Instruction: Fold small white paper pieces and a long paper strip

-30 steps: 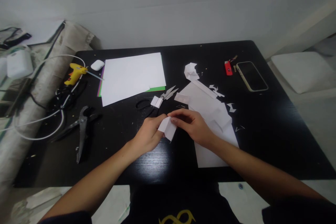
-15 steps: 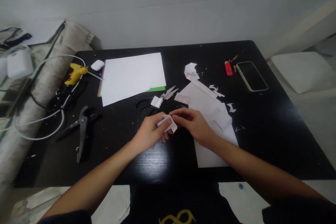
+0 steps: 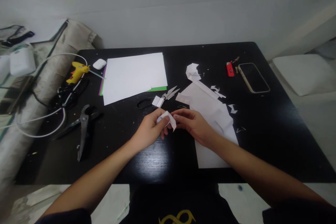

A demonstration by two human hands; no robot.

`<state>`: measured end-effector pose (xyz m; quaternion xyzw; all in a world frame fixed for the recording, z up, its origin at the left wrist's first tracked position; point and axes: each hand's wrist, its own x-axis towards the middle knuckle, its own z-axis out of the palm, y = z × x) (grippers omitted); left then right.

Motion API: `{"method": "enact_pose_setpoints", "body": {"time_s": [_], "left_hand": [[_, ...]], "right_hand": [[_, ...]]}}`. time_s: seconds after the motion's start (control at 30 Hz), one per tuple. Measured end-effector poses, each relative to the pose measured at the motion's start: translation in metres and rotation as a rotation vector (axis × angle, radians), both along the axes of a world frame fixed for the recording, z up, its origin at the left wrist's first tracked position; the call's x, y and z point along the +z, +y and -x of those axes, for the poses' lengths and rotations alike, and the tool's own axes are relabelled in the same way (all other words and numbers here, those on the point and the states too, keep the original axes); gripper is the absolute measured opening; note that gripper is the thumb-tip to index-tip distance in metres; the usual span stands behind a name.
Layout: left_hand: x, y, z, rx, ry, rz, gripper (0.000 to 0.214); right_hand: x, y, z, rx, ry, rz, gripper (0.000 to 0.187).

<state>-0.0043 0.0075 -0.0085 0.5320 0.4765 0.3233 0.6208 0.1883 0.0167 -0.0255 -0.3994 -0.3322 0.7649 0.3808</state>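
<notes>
A small folded piece of white paper (image 3: 170,119) is between my two hands over the front middle of the black table. My left hand (image 3: 151,126) is closed round it, thumb pressed on top and fingers underneath. On the paper's right side, my right hand (image 3: 193,123) has its thumb and forefinger pinched together at the edge; the exact contact is partly hidden. Just beyond the hands lie scissors (image 3: 170,93) with black handles and a small white paper piece (image 3: 158,101) resting on them. Under and beside my right hand are cut white sheets (image 3: 207,106).
White sheets (image 3: 133,77) lie over coloured ones at the back. On the left are a yellow glue gun (image 3: 76,72) with its cable, a white case (image 3: 99,64) and pliers-like cutters (image 3: 84,122). Crumpled paper (image 3: 193,72), a red lighter (image 3: 230,69) and a phone (image 3: 253,77) are right.
The folded paper has turned in my left hand, so a pointed corner now faces up and its right flap slants down. My right fingertips have shifted slightly at its edge.
</notes>
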Motion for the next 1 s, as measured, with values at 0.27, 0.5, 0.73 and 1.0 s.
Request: {"method": "enact_pose_setpoints", "body": {"time_s": [0.27,0.5,0.73,1.0], "left_hand": [[-0.006,0.0,0.003,0.009,-0.018,0.063,0.008],[0.003,0.001,0.001,0.029,-0.055,0.087,0.011],[0.006,0.001,-0.001,0.037,-0.087,0.085,0.018],[0.005,0.001,-0.001,0.028,-0.036,0.074,0.021]], "right_hand": [[0.003,-0.002,0.0,-0.016,-0.029,-0.005,0.025],[-0.001,-0.002,0.0,-0.03,-0.047,-0.042,0.024],[-0.001,-0.003,0.001,-0.065,-0.067,-0.033,0.023],[-0.005,-0.003,0.001,-0.063,-0.069,-0.045,0.028]]}}
